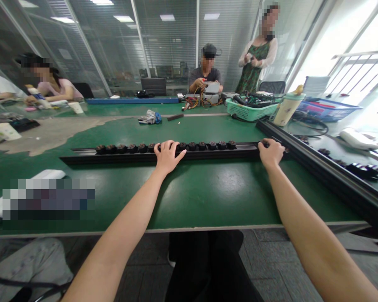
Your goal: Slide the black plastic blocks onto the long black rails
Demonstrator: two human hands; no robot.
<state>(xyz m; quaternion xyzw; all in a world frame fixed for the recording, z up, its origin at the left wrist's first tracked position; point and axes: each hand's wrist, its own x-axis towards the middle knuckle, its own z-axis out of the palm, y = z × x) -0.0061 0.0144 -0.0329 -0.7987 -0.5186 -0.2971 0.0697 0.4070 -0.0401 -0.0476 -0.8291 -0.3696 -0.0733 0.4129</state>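
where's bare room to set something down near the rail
Green bench top shows between the long rail and the near edge, below your left hand and right hand. Crowded: the right, by the second rail and dark parts.

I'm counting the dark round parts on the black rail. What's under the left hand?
The left hand rests on the black rail among its dark round parts. Parts show on both sides; the stretch directly beneath the hand is covered, so any parts there cannot be seen.
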